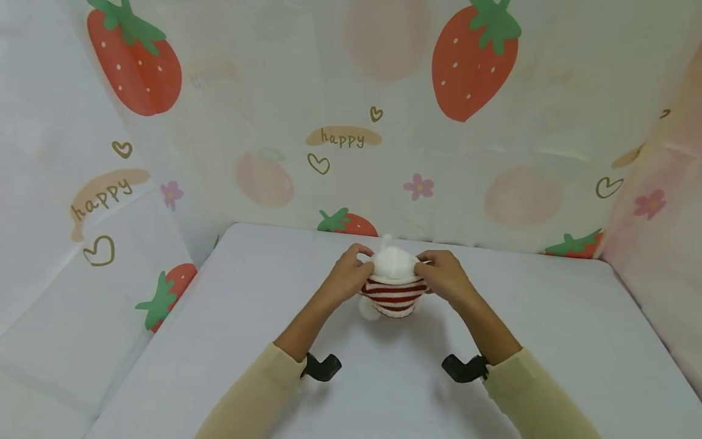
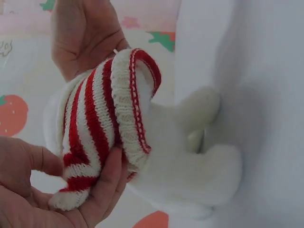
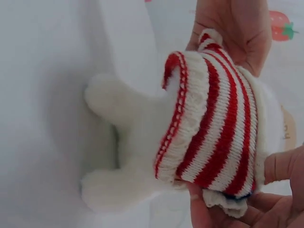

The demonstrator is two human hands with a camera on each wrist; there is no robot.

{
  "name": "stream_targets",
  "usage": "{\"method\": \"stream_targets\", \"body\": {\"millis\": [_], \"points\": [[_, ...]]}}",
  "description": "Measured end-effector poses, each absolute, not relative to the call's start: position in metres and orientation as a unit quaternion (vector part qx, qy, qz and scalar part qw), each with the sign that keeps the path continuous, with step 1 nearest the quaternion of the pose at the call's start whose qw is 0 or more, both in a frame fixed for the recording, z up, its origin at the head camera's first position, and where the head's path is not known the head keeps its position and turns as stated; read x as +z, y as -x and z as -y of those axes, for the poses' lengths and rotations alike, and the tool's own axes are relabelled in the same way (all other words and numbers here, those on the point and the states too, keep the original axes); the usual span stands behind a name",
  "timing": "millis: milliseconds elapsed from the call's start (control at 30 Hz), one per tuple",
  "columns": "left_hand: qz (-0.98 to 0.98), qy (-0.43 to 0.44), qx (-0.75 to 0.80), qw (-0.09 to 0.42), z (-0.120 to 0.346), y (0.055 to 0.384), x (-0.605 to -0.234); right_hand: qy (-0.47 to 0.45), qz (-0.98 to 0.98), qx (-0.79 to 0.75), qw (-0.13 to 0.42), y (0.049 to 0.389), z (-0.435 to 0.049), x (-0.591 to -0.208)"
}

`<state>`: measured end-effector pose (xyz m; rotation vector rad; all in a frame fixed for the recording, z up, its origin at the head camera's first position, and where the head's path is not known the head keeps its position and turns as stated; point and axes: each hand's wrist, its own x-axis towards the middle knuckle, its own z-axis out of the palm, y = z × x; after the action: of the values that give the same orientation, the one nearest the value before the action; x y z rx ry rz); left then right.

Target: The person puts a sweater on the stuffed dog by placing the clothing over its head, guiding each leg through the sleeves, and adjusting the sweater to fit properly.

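Note:
A white plush toy stands on the table in the middle of the head view, wearing a red-and-white striped knitted sweater. My left hand grips the sweater at its left side; in the left wrist view, thumb and fingers close round the small sleeve. On the other side my right hand holds the sweater, its thumb by the collar and its fingers behind the other sleeve. The ribbed hem sits around the toy's body, above its legs. The toy's face is not seen.
The white table spreads around the toy. Behind it and at the sides hang cloth walls printed with strawberries, hearts and flowers. A black wrist camera is strapped to the left forearm, another black camera to the right.

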<state>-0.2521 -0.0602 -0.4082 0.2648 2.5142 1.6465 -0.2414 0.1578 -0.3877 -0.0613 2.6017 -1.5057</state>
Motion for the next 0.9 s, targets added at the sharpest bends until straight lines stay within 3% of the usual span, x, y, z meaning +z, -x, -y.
{"method": "stream_targets", "body": {"millis": [367,567,900], "points": [[-0.757,-0.032,0.645,0.104,0.066,0.246,-0.41,-0.01,-0.845,-0.534,0.026,0.233,-0.163,-0.402],[-0.734,-0.053,0.662,0.142,0.067,0.242,-0.406,-0.016,-0.825,-0.561,0.058,0.22,-0.164,-0.396],[-0.744,-0.052,0.655,0.12,0.064,0.238,-0.412,-0.013,-0.809,-0.583,0.075,0.212,-0.16,-0.399]]}}
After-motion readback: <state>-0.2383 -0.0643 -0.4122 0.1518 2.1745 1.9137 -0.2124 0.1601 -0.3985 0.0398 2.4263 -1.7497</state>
